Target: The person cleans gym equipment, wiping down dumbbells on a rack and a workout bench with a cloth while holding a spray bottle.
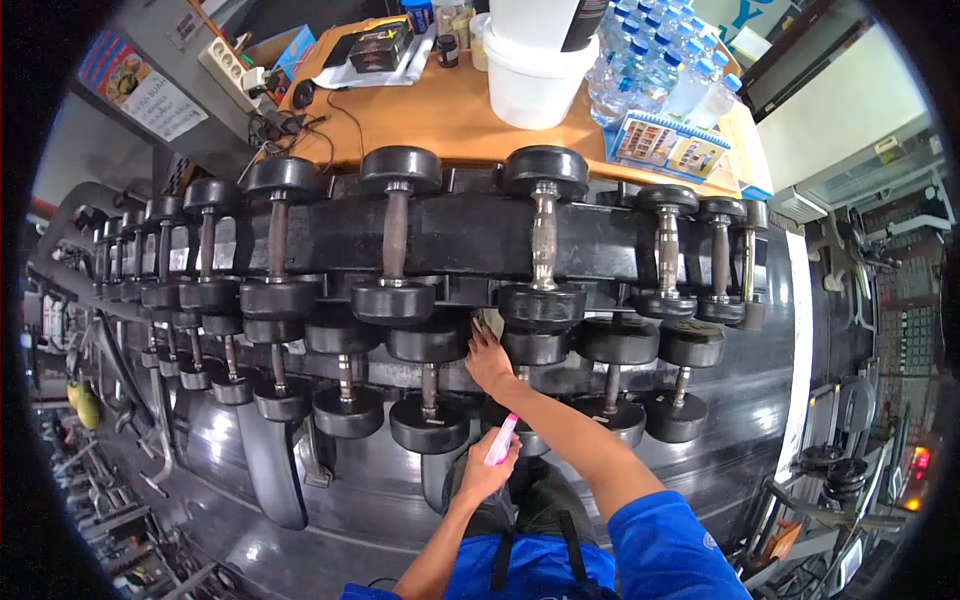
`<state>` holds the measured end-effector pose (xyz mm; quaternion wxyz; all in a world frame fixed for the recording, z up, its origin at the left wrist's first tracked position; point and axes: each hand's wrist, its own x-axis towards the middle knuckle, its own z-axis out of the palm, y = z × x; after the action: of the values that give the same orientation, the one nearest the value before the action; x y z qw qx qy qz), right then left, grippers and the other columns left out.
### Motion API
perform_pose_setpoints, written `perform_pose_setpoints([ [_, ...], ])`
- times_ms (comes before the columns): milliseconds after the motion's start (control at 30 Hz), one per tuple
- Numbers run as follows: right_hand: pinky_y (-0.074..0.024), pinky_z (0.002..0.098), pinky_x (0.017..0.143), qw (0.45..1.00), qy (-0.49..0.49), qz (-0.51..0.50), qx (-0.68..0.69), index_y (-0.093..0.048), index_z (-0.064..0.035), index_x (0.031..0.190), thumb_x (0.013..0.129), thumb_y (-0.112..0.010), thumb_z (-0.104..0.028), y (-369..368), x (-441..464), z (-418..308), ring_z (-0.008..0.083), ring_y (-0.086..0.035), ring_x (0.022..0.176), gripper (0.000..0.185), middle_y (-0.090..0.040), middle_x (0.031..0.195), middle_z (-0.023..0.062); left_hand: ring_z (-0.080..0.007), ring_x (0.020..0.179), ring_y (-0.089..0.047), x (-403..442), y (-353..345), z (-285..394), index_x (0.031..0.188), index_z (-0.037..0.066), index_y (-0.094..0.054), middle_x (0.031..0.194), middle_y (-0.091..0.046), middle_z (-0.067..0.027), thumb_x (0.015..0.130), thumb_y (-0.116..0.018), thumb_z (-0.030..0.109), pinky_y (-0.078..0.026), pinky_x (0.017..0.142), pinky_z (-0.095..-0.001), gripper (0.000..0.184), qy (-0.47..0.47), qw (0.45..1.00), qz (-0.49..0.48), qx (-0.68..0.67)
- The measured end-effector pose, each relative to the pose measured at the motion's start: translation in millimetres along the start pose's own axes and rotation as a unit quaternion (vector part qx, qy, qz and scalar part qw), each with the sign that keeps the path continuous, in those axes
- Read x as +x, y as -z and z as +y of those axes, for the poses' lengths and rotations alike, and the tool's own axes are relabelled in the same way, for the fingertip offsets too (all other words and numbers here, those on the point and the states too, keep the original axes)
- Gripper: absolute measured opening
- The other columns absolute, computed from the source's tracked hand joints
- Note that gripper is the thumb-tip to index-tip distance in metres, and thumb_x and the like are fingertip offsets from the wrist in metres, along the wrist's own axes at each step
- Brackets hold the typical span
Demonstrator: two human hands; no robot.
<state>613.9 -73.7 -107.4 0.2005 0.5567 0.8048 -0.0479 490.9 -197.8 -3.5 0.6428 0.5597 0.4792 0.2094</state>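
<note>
My left hand (487, 472) is wrapped round a small bottle with a pink top (502, 440), held low in front of the rack. Farther forward, my right hand (488, 362) reaches between dumbbells of the lower row, its fingers pressed on a pale cloth (492, 320) that is partly hidden. To the left of that hand is a black dumbbell (430, 385); another dumbbell (537, 346) lies just to its right, partly covered by my forearm. Above them, an upper-row dumbbell (543, 240) has a worn metal handle.
A long black rack (470, 235) carries two rows of dumbbells. Behind it, a wooden desk (430, 110) holds a white bucket (535, 85), water bottles (650, 70) and a desk calendar (668, 145). A padded bench (270, 465) stands at lower left.
</note>
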Motion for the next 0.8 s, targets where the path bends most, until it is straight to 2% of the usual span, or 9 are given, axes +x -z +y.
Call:
perform_pose_setpoints([
  [67, -0.0149, 0.0511, 0.119, 0.999, -0.004, -0.050, -0.007, -0.070, -0.0102, 0.117, 0.093, -0.048, -0.026, 4.0, 6.3, -4.3, 0.0343, -0.028, 0.145, 0.036, -0.056, 0.137, 0.0106, -0.0075, 0.057, -0.058, -1.6, 5.9, 5.7, 0.099, 0.003, -0.059, 0.082, -0.065, -0.0023, 0.088, -0.064, -0.002, -0.047, 0.050, -0.0242, 0.013, -0.002, 1.000, 0.013, 0.011],
  [133, -0.0179, 0.0497, 0.119, 0.999, 0.001, -0.029, 0.026, -0.070, -0.0097, 0.115, 0.092, -0.049, -0.025, 2.1, 1.9, -0.9, 0.0313, -0.033, 0.142, 0.034, -0.056, 0.137, 0.0079, -0.0154, 0.073, -0.068, -3.2, 14.7, 11.6, 0.098, 0.004, -0.063, 0.085, -0.071, -0.0083, 0.085, -0.066, 0.002, -0.053, 0.065, -0.0303, 0.014, 0.071, 0.997, 0.008, 0.001],
  [300, -0.0281, 0.0429, 0.116, 0.984, 0.019, 0.127, 0.125, -0.069, -0.0119, 0.114, 0.087, -0.054, -0.019, 2.4, -36.2, 25.5, 0.0254, -0.042, 0.137, 0.032, -0.058, 0.133, 0.0055, -0.0119, 0.064, -0.063, -3.6, 19.1, 7.0, 0.096, 0.005, -0.062, 0.079, -0.066, -0.0054, 0.086, -0.065, 0.001, -0.050, 0.058, -0.0283, 0.011, 0.018, 1.000, 0.014, -0.005],
  [400, -0.0337, 0.0390, 0.113, 0.935, -0.049, 0.255, 0.241, -0.066, -0.0114, 0.114, 0.083, -0.056, -0.013, 11.6, -77.0, 38.0, 0.0229, -0.041, 0.137, 0.032, -0.059, 0.131, 0.0062, -0.0087, 0.059, -0.060, -6.2, 16.8, 15.8, 0.095, 0.005, -0.062, 0.075, -0.063, -0.0024, 0.086, -0.064, 0.000, -0.047, 0.053, -0.0264, 0.010, 0.039, 0.999, 0.015, -0.023],
  [533, -0.0459, 0.0403, 0.101, 0.863, -0.215, 0.305, 0.342, -0.064, -0.0085, 0.117, 0.081, -0.058, 0.000, 15.4, -123.9, 59.7, 0.0321, -0.052, 0.125, 0.038, -0.058, 0.131, 0.0126, -0.0069, 0.055, -0.057, -9.9, 11.4, 14.4, 0.094, 0.006, -0.062, 0.070, -0.060, -0.0002, 0.086, -0.064, 0.000, -0.046, 0.051, -0.0256, 0.010, 0.050, 0.998, 0.023, -0.041],
  [600, -0.0488, 0.0464, 0.089, 0.754, -0.364, 0.310, 0.450, -0.062, 0.0007, 0.108, 0.084, -0.056, 0.003, -21.1, -132.4, 57.5, 0.0431, -0.058, 0.110, 0.025, -0.060, 0.121, 0.0241, -0.0066, 0.055, -0.057, -11.9, 6.7, 10.3, 0.094, 0.007, -0.063, 0.068, -0.060, 0.0002, 0.086, -0.065, 0.000, -0.046, 0.051, -0.0256, 0.011, 0.057, 0.997, 0.019, -0.047],
  [633, -0.0476, 0.0505, 0.082, 0.704, -0.400, 0.314, 0.496, -0.060, 0.0045, 0.102, 0.091, -0.057, -0.009, -26.9, -130.4, 62.0, 0.0474, -0.060, 0.097, 0.018, -0.063, 0.104, 0.0292, -0.0065, 0.055, -0.057, -12.6, 4.3, 7.4, 0.095, 0.007, -0.063, 0.067, -0.060, 0.0003, 0.086, -0.065, 0.000, -0.046, 0.051, -0.0256, 0.011, 0.059, 0.997, 0.016, -0.047],
  [733, -0.0484, 0.0514, 0.078, 0.666, -0.467, 0.209, 0.543, -0.061, 0.0047, 0.100, 0.094, -0.057, -0.021, -38.1, -128.7, 69.9, 0.0483, -0.063, 0.091, 0.027, -0.066, 0.093, 0.0289, -0.0063, 0.055, -0.057, -13.1, -2.6, 2.2, 0.095, 0.007, -0.063, 0.068, -0.060, 0.0001, 0.085, -0.065, 0.000, -0.046, 0.051, -0.0255, 0.012, 0.062, 0.997, 0.005, -0.042],
  [800, -0.0489, 0.0521, 0.076, 0.659, -0.464, 0.241, 0.541, -0.060, 0.0043, 0.100, 0.096, -0.055, -0.028, -48.6, -122.1, 67.0, 0.0487, -0.063, 0.090, 0.033, -0.065, 0.091, 0.0303, -0.0064, 0.055, -0.057, -13.8, -9.2, 1.3, 0.096, 0.007, -0.063, 0.069, -0.061, 0.0000, 0.085, -0.065, 0.000, -0.046, 0.052, -0.0255, 0.013, 0.048, 0.998, 0.004, -0.039],
])
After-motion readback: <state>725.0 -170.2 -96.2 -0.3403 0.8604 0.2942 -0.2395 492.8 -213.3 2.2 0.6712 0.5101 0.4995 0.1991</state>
